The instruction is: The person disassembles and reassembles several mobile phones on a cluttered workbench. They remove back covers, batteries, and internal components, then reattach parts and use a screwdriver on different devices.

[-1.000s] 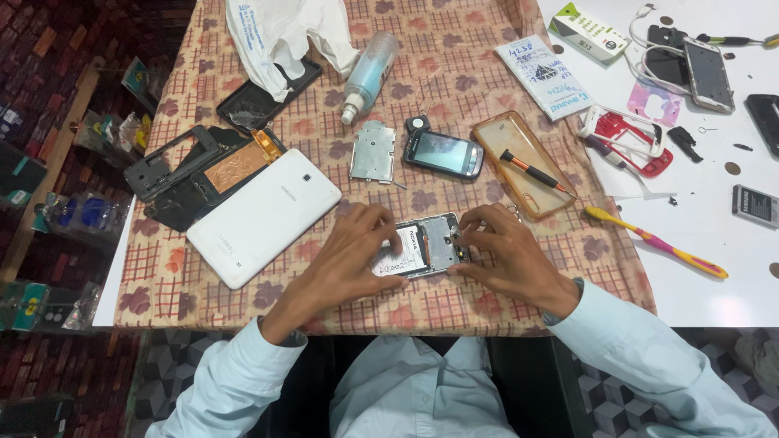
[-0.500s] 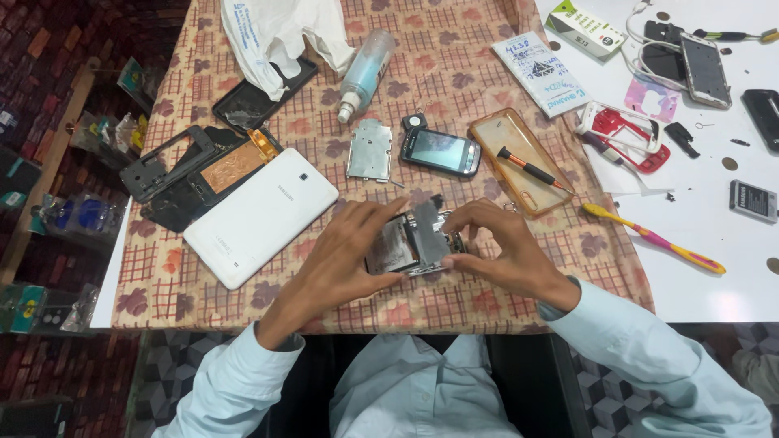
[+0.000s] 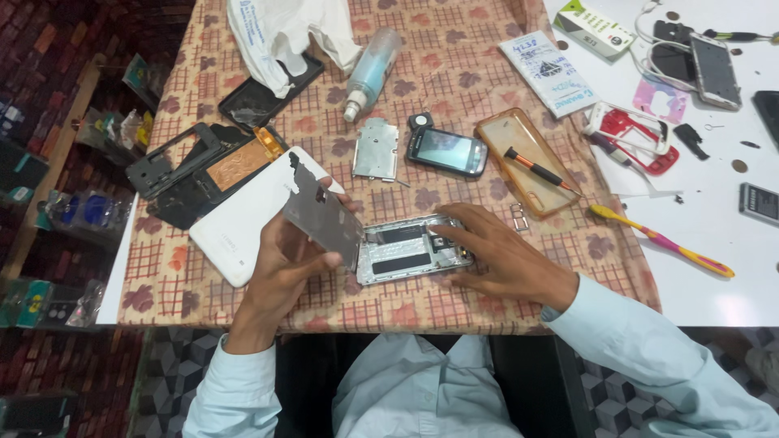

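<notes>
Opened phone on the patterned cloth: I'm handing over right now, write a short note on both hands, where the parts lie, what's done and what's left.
Left hand: holds the grey back plate, lifted clear of the phone and tilted up.
Right hand: flat on the cloth, fingers pressing the right end of the opened phone frame.
Around: white tablet left of the frame; loose metal plate and small dark phone beyond it; screwdriver lying in the amber case.
Done: plate is off, the inside exposed.
Left: plate not yet set down; the frame's inner parts look in place.
</notes>
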